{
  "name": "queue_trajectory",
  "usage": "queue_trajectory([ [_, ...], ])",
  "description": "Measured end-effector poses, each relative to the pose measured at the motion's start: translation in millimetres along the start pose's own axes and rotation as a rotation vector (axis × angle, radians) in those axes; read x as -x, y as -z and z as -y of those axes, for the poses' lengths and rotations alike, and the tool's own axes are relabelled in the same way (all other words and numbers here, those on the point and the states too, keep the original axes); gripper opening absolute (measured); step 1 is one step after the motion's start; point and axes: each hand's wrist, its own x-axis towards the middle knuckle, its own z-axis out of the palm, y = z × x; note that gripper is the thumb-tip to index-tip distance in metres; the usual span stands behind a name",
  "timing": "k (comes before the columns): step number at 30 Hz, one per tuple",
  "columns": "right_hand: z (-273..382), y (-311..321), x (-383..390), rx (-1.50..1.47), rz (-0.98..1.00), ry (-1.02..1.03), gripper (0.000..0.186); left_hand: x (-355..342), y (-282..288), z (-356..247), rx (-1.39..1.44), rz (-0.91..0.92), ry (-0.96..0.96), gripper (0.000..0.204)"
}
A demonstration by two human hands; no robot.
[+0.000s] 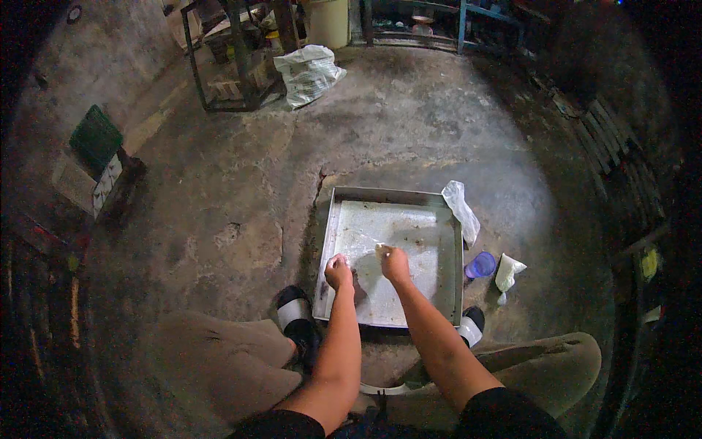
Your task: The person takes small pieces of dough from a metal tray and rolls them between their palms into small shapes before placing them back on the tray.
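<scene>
Both hands are over a shallow square metal tray (pixel 431 293) on the floor between my feet. My left hand (pixel 338 272), nearer the tray's left side, has its fingers closed in a pinch. Close to it on the right, my right hand (pixel 393 263) is closed too, with a small pale bit showing at its fingertips. Thin, clear plastic film (pixel 368 238) shows faintly between and just beyond the hands. Its shape is hard to make out, and the left fingers hide whether they grip it. Dark specks dot the tray's bottom.
Right of the tray are a purple plastic cup (pixel 481 265), a tied bag of white stuff (pixel 509 274) and an empty-looking clear plastic bag (pixel 461 211) against the rim. A white sack (pixel 310 74) stands farther off by a metal frame (pixel 227 66). My sandalled feet flank the tray.
</scene>
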Motion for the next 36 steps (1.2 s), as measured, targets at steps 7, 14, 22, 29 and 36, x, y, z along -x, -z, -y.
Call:
queue_trajectory([
  [7, -2.0, -51.2, 53.5, 0.409, 0.085, 0.521, 0.03, -10.0, 26.2, -26.8, -0.196, -0.103, -0.008, 0.015],
  [14, -89.8, -22.3, -1.2, -0.005, -0.244, -0.304, 0.021, 38.2, -11.2, 20.0, -0.612, 0.11, -0.15, 0.014],
  [22, -82.3, -28.2, -52.9, 0.378, 0.246, 0.17, 0.026, 43.9, -20.6, 31.5, -0.561, 0.125, -0.075, 0.015],
  [29, -3.8, -32.5, -9.7, 0.42, 0.59, 0.4, 0.02, 1.8, 5.1, 1.8, -0.548, -0.006, -0.133, 0.013],
  [36, -83.3, 48.4, -7.1, -1.054, 0.493, -0.272, 0.038, 16.9, -36.7, 19.1, -0.083, 0.469, 0.127, 0.044],
])
